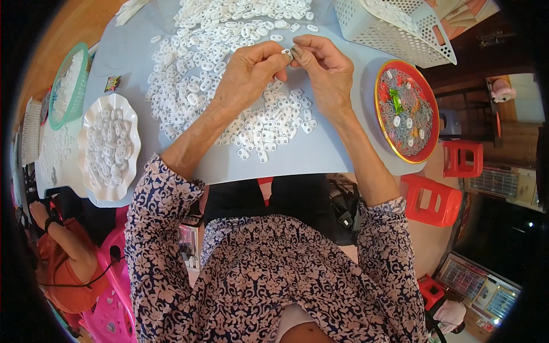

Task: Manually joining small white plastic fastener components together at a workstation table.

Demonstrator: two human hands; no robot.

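Above the table my two hands meet fingertip to fingertip. My left hand (247,73) is closed in a pinch on a small white oval plastic piece (287,54) with dark-looking holes. My right hand (330,75) is also pinched, its thumb and forefinger at the piece's right side; anything between those fingers is too small to make out. Under and around my hands spreads a big heap of similar white plastic pieces (194,86). At the right, a red round tray (433,108) with a gold rim holds tangled grey small parts (409,140), several white pieces and a green wrapper.
On the left stand a white scalloped dish (132,143) of white pieces, a small wrapped sweet (112,84) and a green basket (56,108). A white perforated basket (394,43) occupies the far right. Another person (74,251) sits lower left; red stools (432,200) stand at right.
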